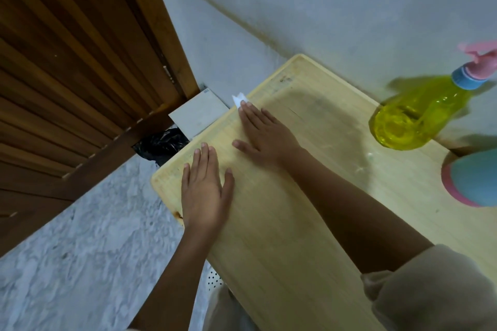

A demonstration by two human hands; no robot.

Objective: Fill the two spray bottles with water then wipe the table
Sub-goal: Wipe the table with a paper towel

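At the far left a wooden door (80, 67) with slats is seen, cut off by the picture edge, and below it a grey mottled floor (80, 250). At the foot of the door a black bag (161, 145) is partly hidden behind the corner of the table, and just beside it lies a pale board (197, 115); what it is cannot be made out.

The light wooden table (295, 236) runs from the middle to the right, and its near end is cut off at the bottom. The left hand (207, 188) is laid flat on the table near its left edge, palm down, the fingers straight and close together and the thumb held out.

A little further right, the right hand (266, 134) is also pressed flat, with the fingers straight and slightly spread. A white tissue (238, 98) is held under its fingertips at the far left edge of the table. Only a small corner of the tissue shows; the rest is covered by the hand.

A pale sleeve (430, 295) is seen at the lower right.

By the wall (349, 8), the yellow spray bottle (411, 118) stands on the table. It is blurred, so its water level cannot be read. Its pink trigger is partly cut off by the right edge. Near it, a second bottle (476, 180), blue with a pink base, is mostly out of the picture.
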